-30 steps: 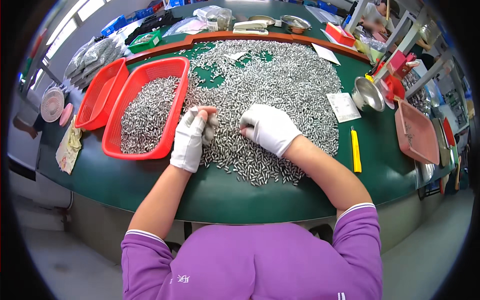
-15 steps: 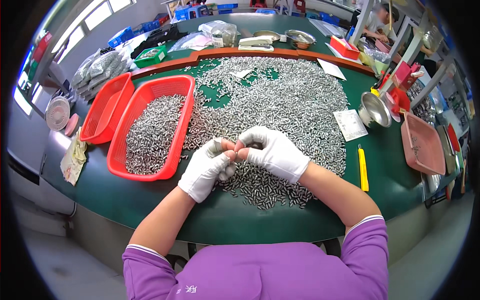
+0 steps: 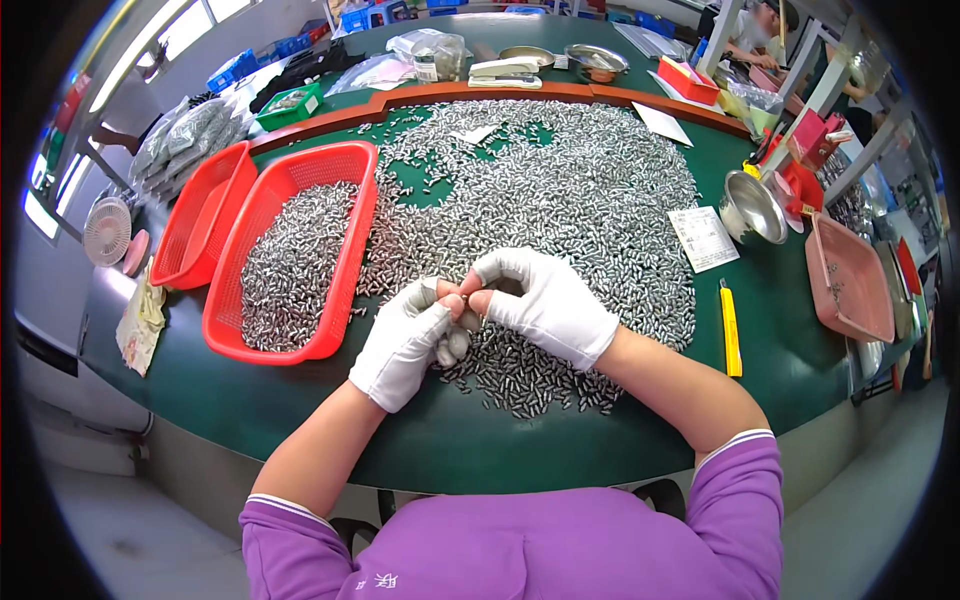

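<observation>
Now, in the view from my head, both my hands sit in the middle of the frame, low over the dark green round table (image 3: 300, 420). My left hand (image 3: 405, 340) in its white cloth glove is curled up, with the bare fingertips pinched together. My right hand (image 3: 545, 305), also in a white glove, pinches too, and its fingertips touch those of my left hand. Between them is something tiny, too small for me to tell what it is. Under and behind my hands lies a big heap of little shiny metal pins (image 3: 570, 190), spread up to the top of the frame. Left of my hands is a red plastic basket (image 3: 345, 230) full of the same pins. Another red basket (image 3: 200, 220) sits beside it. At right lies a yellow knife (image 3: 731, 330), and above it a small silver bowl (image 3: 752, 208).
</observation>
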Tool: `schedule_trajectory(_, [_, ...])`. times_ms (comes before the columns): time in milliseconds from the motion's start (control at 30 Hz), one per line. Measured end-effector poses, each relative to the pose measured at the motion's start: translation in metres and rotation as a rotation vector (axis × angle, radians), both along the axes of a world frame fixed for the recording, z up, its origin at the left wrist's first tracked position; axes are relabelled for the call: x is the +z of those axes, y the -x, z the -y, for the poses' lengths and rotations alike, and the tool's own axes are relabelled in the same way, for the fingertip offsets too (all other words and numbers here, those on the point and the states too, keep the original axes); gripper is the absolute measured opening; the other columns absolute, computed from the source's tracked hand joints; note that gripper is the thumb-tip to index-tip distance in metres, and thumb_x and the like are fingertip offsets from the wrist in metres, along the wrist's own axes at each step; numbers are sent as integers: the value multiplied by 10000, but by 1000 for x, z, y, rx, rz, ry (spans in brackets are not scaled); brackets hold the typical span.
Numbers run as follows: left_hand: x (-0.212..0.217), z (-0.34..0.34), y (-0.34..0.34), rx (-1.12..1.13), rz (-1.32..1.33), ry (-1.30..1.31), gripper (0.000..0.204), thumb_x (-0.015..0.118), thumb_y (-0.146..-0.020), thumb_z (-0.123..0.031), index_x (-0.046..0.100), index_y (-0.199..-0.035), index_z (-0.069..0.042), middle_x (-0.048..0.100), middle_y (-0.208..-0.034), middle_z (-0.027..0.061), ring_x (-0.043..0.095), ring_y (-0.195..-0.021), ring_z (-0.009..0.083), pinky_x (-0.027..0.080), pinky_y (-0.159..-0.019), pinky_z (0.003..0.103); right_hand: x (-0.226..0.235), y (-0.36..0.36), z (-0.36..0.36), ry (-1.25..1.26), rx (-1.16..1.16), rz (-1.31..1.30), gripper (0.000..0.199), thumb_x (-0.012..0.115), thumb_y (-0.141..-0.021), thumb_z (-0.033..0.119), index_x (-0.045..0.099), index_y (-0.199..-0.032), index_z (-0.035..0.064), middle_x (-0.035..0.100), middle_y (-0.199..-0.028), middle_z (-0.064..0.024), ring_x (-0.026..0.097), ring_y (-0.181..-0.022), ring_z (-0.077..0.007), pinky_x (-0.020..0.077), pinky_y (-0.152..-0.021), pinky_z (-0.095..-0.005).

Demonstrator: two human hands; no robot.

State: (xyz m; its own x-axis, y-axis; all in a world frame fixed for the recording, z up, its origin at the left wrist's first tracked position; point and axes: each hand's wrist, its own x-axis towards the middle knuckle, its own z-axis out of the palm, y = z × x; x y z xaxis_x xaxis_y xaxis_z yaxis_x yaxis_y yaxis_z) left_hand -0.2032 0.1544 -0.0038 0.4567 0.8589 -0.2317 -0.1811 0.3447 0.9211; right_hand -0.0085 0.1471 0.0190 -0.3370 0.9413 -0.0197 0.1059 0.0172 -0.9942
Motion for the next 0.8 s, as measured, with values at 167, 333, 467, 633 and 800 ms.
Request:
schedule_trajectory(167, [1, 0, 1, -24, 23, -14, 207, 598, -965, -277, 575, -985, -73, 634, -816, 26, 555, -613, 72, 439, -541, 198, 2, 0, 6, -494, -165, 207, 106, 678, -842, 61, 680, -945, 37, 654, -824, -92, 654, -803, -195, 522, -742, -299])
schedule_trajectory(333, [2, 2, 1, -3, 62, 17, 241, 607, -957, -316, 579, -985, -78, 634, -822, 21, 546, -619, 72, 436, -555, 198, 5, -3, 3, -749, -74, 266, 152, 689, -763, 38, 693, -909, 81, 651, -820, -74, 638, -781, -257, 519, -718, -339])
schedule_trajectory(467, [4, 4, 0, -21, 76, 15, 234, 606, -959, -310, 579, -986, -79, 634, -830, 22, 541, -630, 72, 435, -574, 205, 8, -2, 6, -657, -91, 253, 136, 675, -777, 50, 693, -907, 87, 646, -804, -76, 637, -792, -258, 517, -719, -346])
schedule_trajectory(633, [4, 3, 0, -42, 119, 42, 221, 605, -961, -300, 579, -991, -83, 633, -842, 19, 540, -654, 75, 426, -591, 213, 6, -6, 2, -697, -68, 322, 113, 664, -788, 77, 683, -898, 90, 639, -808, -80, 632, -801, -269, 514, -715, -365])
schedule_trajectory(800, [0, 0, 3, -49, 163, 35, 199, 620, -953, -282, 576, -991, -92, 631, -847, 16, 539, -653, 81, 422, -590, 213, 4, -11, -2, -831, -116, 654, 124, 651, -810, 172, 678, -915, 113, 622, -808, -82, 629, -807, -286, 512, -727, -389])
